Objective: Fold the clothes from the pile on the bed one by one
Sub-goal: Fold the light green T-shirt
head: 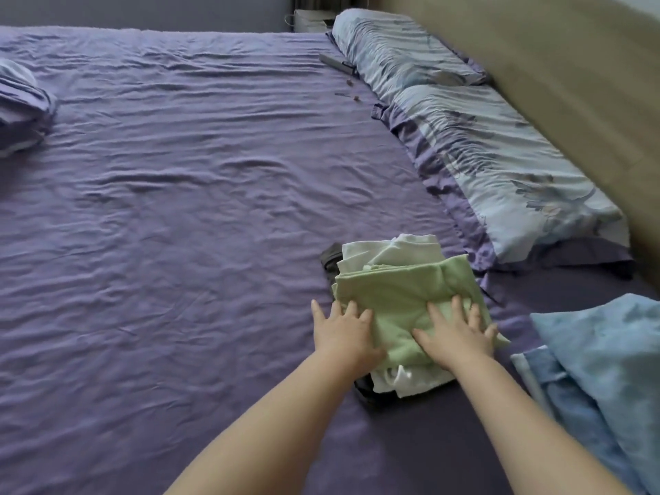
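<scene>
A folded light green garment [403, 294] lies on top of a small stack on the purple bed sheet [178, 209]. Under it show a folded white garment [371, 255] and a dark garment [330, 257] at the bottom. My left hand [344, 334] rests flat on the green garment's near left edge, fingers spread. On the near right part of the same garment, my right hand [459, 337] presses down flat with straight fingers. Neither hand grips anything.
Two patterned blue pillows [482, 155] line the beige headboard [571, 83] on the right. A crumpled blue cloth [600, 380] lies at the lower right. A folded purple bundle [21, 105] sits at the left edge. Small dark items [339, 66] lie near the far pillow.
</scene>
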Tool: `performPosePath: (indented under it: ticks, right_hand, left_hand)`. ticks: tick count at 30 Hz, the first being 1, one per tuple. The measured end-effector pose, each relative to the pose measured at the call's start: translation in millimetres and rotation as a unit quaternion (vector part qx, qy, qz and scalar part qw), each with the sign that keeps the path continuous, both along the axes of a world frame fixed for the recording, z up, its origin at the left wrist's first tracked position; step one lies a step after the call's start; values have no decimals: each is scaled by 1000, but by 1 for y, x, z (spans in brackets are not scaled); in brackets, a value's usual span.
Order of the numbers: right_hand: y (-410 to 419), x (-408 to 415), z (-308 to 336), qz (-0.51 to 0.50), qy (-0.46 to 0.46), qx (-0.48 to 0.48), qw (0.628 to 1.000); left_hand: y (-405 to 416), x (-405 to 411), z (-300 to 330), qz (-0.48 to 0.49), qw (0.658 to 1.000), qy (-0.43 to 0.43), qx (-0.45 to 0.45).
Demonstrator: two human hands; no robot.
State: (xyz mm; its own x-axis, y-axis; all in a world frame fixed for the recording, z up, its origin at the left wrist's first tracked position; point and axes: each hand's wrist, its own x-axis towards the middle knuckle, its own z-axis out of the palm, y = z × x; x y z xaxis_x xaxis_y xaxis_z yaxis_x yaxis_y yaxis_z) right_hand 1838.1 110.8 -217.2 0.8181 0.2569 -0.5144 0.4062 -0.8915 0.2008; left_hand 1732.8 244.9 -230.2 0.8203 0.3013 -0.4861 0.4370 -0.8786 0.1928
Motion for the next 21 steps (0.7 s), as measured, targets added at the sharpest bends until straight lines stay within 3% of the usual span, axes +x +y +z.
performPosePath:
  ticks: [3,9,14,21]
  right_hand:
    - [8,-20,21,53,-39,21,998]
    - [37,-93,70,145,-55,104,982]
    - [71,-177,95,196,-1,176,965]
    - [108,-326,126,304,62,191,931]
  left_hand:
    - [16,-33,23,21,999,9,34]
    - [51,-126,73,121,992,46,-9]
    - [63,-224,104,215,973,71,-39]
    - [59,-374,146,346,933,67,-74]
